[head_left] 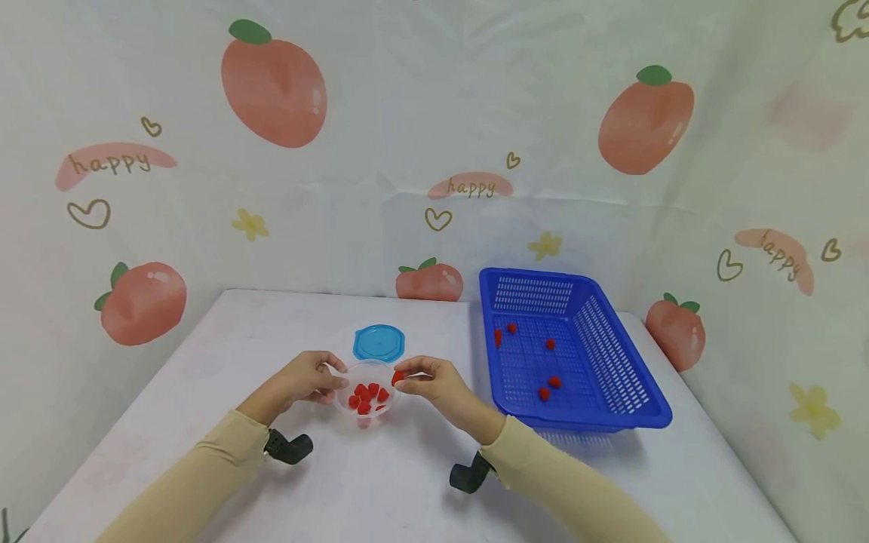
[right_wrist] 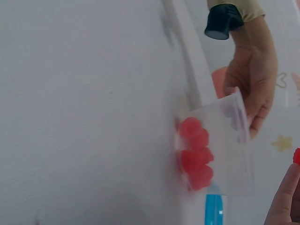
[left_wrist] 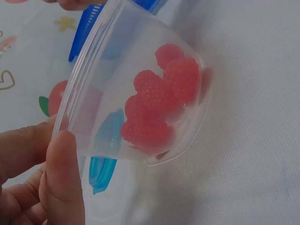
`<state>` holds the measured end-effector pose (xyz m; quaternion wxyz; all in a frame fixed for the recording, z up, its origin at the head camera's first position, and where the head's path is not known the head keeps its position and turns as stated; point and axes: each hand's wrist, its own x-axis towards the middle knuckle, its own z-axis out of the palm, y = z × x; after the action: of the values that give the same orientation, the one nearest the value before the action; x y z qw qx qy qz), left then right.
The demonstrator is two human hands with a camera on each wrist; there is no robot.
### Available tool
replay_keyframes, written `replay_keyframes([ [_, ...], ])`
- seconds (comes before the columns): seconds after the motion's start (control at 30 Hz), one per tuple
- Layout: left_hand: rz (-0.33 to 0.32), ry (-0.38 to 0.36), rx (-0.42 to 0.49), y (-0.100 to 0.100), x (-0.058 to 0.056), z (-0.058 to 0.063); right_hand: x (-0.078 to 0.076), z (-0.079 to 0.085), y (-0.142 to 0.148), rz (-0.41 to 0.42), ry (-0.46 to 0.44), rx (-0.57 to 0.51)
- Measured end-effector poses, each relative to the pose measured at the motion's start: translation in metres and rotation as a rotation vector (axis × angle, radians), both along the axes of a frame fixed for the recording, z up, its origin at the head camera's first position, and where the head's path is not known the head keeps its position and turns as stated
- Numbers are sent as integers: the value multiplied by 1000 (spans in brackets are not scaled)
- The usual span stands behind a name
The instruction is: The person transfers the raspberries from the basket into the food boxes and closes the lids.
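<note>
A clear plastic tub [left_wrist: 112, 61] stands upright on the table with several raspberries [left_wrist: 159, 96] in its bottom. My left hand [head_left: 309, 377] pinches the tub's rim on its left side, thumb against the wall in the left wrist view. At the opposite side of the rim, my right hand [head_left: 434, 388] pinches a single raspberry [head_left: 397, 378] between thumb and fingertips. In the right wrist view only some fingers [right_wrist: 285, 194] and a bit of that raspberry [right_wrist: 296, 156] show, at the right edge.
A blue lid [head_left: 379, 343] lies on the table just behind the tub. To the right sits a blue plastic basket [head_left: 584, 411] with several raspberries [head_left: 551, 344] scattered over its floor. A printed cloth [head_left: 339, 249] hangs behind the table.
</note>
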<state>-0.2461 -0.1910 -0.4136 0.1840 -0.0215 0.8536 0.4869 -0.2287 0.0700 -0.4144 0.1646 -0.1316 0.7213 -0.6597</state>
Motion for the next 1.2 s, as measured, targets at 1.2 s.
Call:
replay_keyframes([
  [1.2,13,2,-8,1,1,1,-4,-11,-15,-4,7,105],
])
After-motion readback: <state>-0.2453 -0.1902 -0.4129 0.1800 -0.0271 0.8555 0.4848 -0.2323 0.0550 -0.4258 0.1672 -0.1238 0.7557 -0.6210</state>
